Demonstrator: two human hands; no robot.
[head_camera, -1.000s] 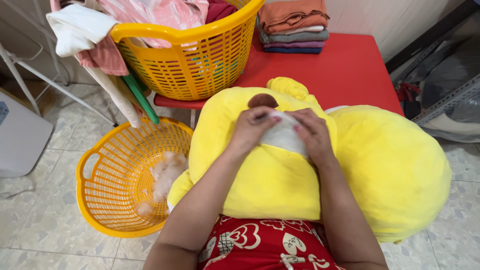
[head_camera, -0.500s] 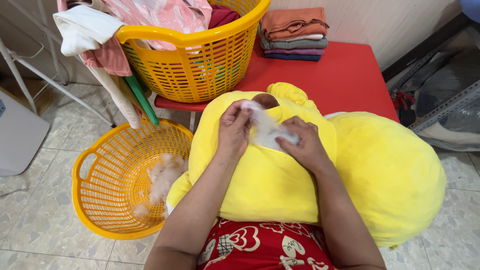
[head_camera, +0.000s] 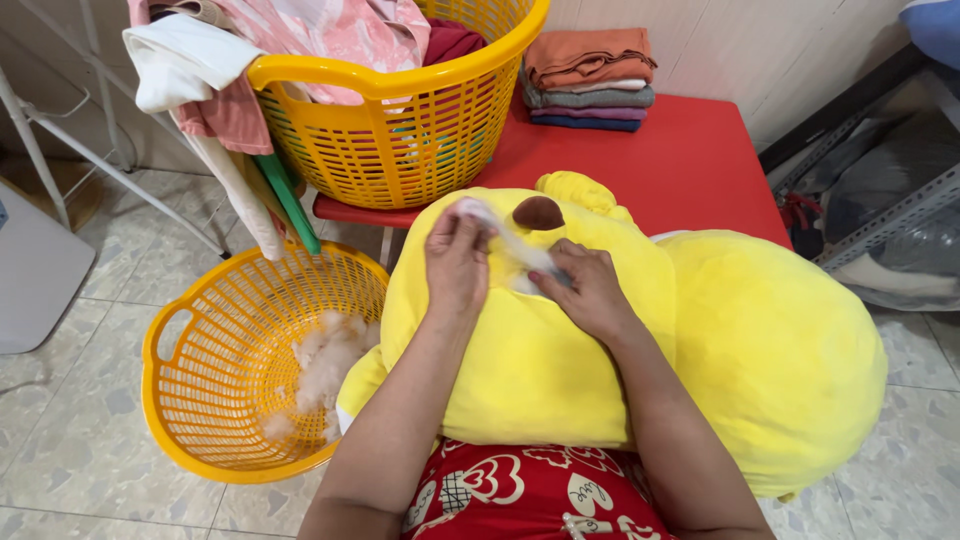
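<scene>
A big yellow plush toy with a brown nose lies across my lap. My left hand pinches a tuft of white stuffing and draws it up out of the toy. My right hand presses on the toy's fabric at the spot where the stuffing comes out, fingers closed on it. The strand of stuffing stretches between the two hands, just left of the brown nose.
A round yellow basket on the tiled floor at my left holds loose white stuffing. A yellow laundry basket full of clothes stands on the red table, beside a stack of folded cloths. A white metal rack stands far left.
My left hand has lifted up and to the left, drawing the white stuffing out into a longer strand. My right hand has stayed on the toy.
</scene>
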